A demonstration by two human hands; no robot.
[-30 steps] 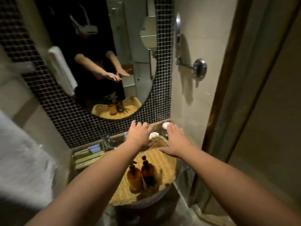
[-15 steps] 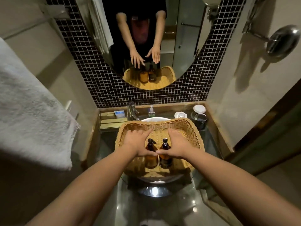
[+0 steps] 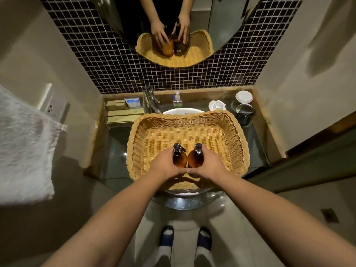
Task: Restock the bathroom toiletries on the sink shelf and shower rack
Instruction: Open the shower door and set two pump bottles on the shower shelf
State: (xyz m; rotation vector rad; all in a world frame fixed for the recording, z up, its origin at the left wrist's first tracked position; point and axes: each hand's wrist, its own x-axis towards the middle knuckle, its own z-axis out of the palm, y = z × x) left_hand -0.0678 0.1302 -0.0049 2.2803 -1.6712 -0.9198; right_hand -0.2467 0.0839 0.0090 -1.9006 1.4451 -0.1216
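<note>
A wicker basket [image 3: 238,135] rests on top of the white sink basin. Two amber pump bottles stand side by side at its near edge. My left hand [image 3: 163,164] is wrapped around the left amber bottle [image 3: 179,159]. My right hand [image 3: 209,163] is wrapped around the right amber bottle [image 3: 195,158]. Both bottles are upright and almost touching, black pump heads pointing up. The sink shelf [image 3: 264,135] runs behind and beside the basin. The mirror [image 3: 173,20] above reflects the hands, bottles and basket.
On the shelf behind the basket stand a chrome faucet [image 3: 151,101], a small green soap dispenser [image 3: 177,100], a white dish [image 3: 217,106], a white cup [image 3: 243,96] and a dark cup [image 3: 245,112]. Wooden trays with a small box [image 3: 132,103] sit left. A grey towel [image 3: 23,143] hangs at left.
The view has tilted down over the sink. My hands dropped from above the bottles to their sides and closed around them, one bottle in each.
</note>
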